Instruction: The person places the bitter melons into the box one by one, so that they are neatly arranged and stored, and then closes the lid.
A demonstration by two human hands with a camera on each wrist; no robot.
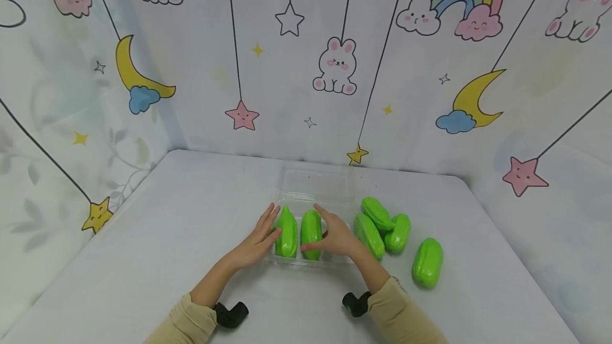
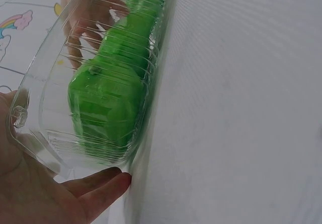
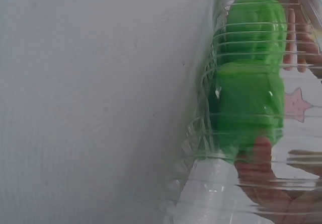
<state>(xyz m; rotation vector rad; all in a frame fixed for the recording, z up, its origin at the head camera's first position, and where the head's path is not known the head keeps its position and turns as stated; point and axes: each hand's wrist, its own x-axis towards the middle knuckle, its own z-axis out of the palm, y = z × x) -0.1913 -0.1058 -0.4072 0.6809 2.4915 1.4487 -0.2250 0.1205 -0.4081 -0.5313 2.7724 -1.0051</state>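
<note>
A clear plastic tray (image 1: 313,187) sits on the white worktop (image 1: 167,238) near its middle, with its far part lying toward the patterned backdrop. Two green toy fruits (image 1: 287,232) lie side by side in the near part of the tray, both pointing away from the person. The left hand (image 1: 258,240) rests against the tray's left wall with fingers straight and relaxed; in the left wrist view its fingertips (image 2: 108,183) touch the worktop at the foot of the clear wall. The right hand (image 1: 334,235) lies along the tray's right side, its fingers stretched forward and the thumb touching the right-hand fruit (image 1: 311,232); the right wrist view shows a finger (image 3: 261,151) seen through the ribbed plastic beside the fruit. Neither hand curls around anything. To the right of the tray, three more green fruits (image 1: 382,224) lie in a touching cluster, and a fourth (image 1: 427,261) lies apart, nearer the person.
</note>
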